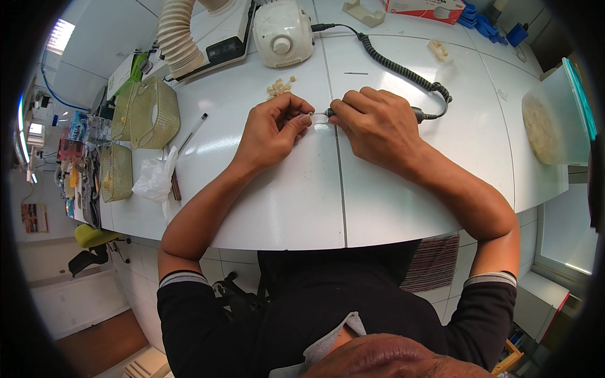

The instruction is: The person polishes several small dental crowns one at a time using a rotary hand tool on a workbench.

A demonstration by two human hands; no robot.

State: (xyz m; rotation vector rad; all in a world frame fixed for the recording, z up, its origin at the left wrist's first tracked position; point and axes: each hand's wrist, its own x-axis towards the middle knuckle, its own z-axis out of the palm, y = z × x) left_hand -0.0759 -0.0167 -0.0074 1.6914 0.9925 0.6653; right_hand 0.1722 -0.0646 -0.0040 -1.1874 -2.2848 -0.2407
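Observation:
My left hand point(271, 132) pinches a tiny pale piece point(311, 114) between thumb and fingertips; most of it is hidden, and it looks like a dental crown. My right hand point(381, 123) is wrapped around a black rotary handpiece point(418, 114), held level. Its thin bur point(320, 113) points left and meets or nearly meets the piece; I cannot tell whether they touch. A coiled black cord point(400, 70) runs from the handpiece to a white control unit point(283, 38) with a round knob. Just beyond my left hand lies a small heap of cream tooth-shaped pieces point(279, 87).
Left on the white table point(283, 214) are mesh baskets point(157, 116), a pen point(193, 132) and a crumpled plastic bag point(153, 177). A ribbed hose point(175, 38) stands far left. Beyond my right hand lie a loose bur point(356, 73) and another pale cluster point(438, 50). A translucent tub point(561, 113) sits right.

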